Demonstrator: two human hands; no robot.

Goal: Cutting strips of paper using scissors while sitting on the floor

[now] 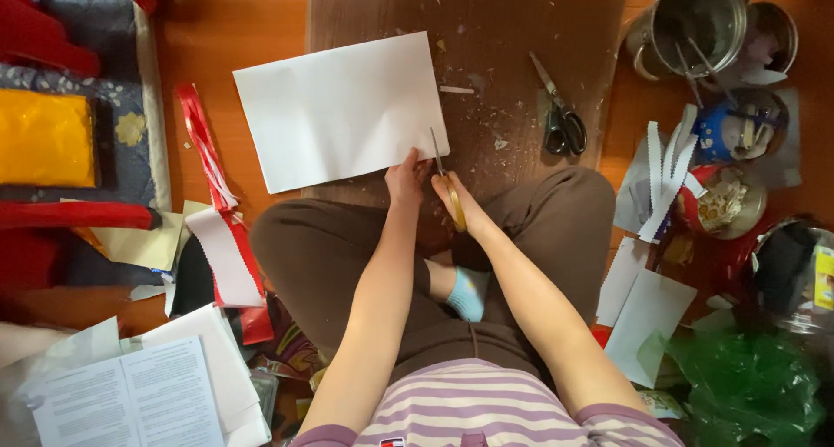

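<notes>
A white sheet of paper (339,108) lies tilted on a brown board (512,30) on the floor. My left hand (405,179) pinches the sheet's near right corner. My right hand (460,205) is shut on yellow-handled scissors (443,173), whose blades point up into the sheet's right edge. I sit cross-legged in brown trousers, with a light blue sock (469,292) showing between my arms.
A second pair of scissors (560,108) with dark handles lies on the board at right. Metal pots (699,26), tins and zigzag-cut paper strips (669,173) crowd the right side. Red and white paper pieces (221,238), an open booklet (130,399) and cushions sit left.
</notes>
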